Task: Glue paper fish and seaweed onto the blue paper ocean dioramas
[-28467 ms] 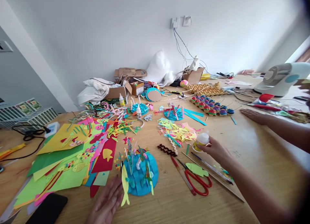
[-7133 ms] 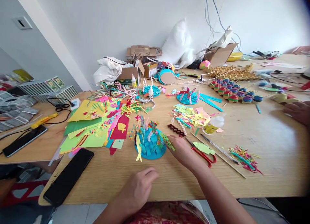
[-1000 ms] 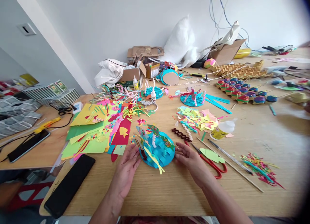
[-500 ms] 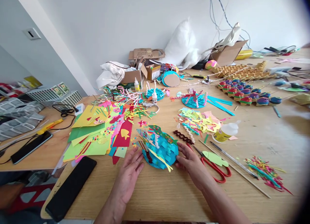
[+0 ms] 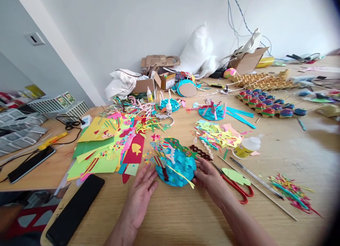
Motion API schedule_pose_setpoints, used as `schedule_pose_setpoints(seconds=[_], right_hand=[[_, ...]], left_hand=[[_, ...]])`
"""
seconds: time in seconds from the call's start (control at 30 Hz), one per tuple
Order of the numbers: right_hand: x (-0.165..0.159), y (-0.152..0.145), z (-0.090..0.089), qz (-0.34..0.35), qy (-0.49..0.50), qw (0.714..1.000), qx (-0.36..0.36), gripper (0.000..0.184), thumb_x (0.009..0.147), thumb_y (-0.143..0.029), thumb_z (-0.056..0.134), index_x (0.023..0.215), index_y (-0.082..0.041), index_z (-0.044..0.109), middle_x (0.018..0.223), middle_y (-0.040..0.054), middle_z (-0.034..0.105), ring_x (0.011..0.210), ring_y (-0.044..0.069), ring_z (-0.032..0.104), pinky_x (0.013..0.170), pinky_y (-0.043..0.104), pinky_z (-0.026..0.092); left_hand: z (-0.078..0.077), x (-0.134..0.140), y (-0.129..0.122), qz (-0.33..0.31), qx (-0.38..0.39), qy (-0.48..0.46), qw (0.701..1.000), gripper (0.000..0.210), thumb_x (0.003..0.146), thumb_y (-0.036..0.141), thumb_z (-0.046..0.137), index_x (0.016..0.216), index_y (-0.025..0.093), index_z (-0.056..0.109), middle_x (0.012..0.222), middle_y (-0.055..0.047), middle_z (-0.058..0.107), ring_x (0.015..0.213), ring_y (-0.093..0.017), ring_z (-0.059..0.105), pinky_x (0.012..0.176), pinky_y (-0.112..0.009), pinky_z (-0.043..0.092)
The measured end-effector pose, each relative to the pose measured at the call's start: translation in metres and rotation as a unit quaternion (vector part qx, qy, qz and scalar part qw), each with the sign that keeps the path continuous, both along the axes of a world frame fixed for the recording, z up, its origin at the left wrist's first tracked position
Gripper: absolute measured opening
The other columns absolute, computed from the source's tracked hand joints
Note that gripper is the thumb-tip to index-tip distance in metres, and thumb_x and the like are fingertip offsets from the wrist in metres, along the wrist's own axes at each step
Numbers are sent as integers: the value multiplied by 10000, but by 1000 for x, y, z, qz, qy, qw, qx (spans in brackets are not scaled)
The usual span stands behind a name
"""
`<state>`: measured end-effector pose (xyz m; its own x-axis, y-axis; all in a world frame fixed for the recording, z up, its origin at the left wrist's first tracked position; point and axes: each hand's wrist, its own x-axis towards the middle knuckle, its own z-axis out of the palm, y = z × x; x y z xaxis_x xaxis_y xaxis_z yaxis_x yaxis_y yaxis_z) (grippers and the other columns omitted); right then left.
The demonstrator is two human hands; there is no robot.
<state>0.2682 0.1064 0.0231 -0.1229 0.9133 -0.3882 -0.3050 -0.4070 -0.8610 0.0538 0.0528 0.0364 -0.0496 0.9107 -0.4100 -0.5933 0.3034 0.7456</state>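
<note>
Wooden table [image 5: 265,221] crowded w/ paper-craft supplies, seen from above the person's own hands.

Far left: grey packets & boxes w/ green labels [image 5: 61,100], print too small to read; partly cut off by the frame edge. A phone [image 5: 30,163] lies screen-up near a yellow cutter [image 5: 51,140]. A second black phone [image 5: 75,208] lies at the table's near edge, its lower end cut off.

Next: fanned stack of coloured paper sheets [image 5: 103,150], red sheet w/ a yellow fish cutout.

Centre: left hand [image 5: 140,198] lies flat, fingers spread, fingertips touching the left rim of a blue paper disc craft [image 5: 176,166]; nothing gripped. The disc rests on the table between both hands, topped w/ paper fish, curls & strips; details blur together. Right hand [image 5: 209,180] touches the disc's right rim, fingers loosely bent; can't tell if it pinches the edge.

Right of that: red-handled scissors [image 5: 236,189], partly under a green paper fish [image 5: 235,175]. A glue bottle [image 5: 247,146] lies on its side, yellow label unreadable. Thin sticks [image 5: 265,194], scrap pile [image 5: 289,193].

Back: cardboard boxes [image 5: 148,84], markings illegible; painted egg carton [image 5: 268,106].
</note>
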Motion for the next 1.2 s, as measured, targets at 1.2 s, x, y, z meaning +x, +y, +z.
schedule_pose_setpoints(seconds=[1.2], right_hand=[[17, 6, 14, 50, 42, 998, -10, 450, 603, -232, 697, 1027, -265, 549, 946, 6, 641, 760, 132, 598, 629, 236, 461]], left_hand=[[-6, 10, 9, -41, -33, -31, 998, 385, 702, 135, 624, 1066, 170, 504, 857, -56, 653, 723, -137, 612, 691, -278, 478]])
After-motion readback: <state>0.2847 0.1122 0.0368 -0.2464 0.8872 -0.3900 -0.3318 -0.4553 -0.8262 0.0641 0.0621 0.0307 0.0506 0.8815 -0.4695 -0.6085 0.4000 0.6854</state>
